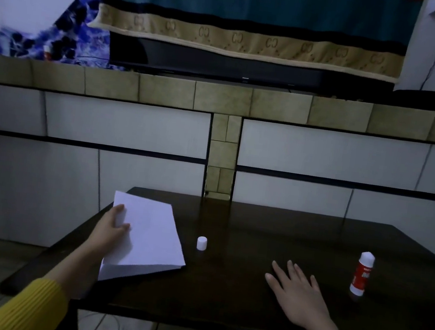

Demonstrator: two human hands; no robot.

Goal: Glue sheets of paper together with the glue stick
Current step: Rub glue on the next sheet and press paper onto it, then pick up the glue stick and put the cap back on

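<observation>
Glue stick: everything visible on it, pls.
The glue stick stands upright on the dark table, near its right edge. Its tube looks like plastic: white, with a red label whose print is too blurred to read. The cap is off, and the pale rounded glue tip shows at the top. A small white cap stands apart near the table's middle. Nothing touches the stick; the right hand lies open to its left.
</observation>
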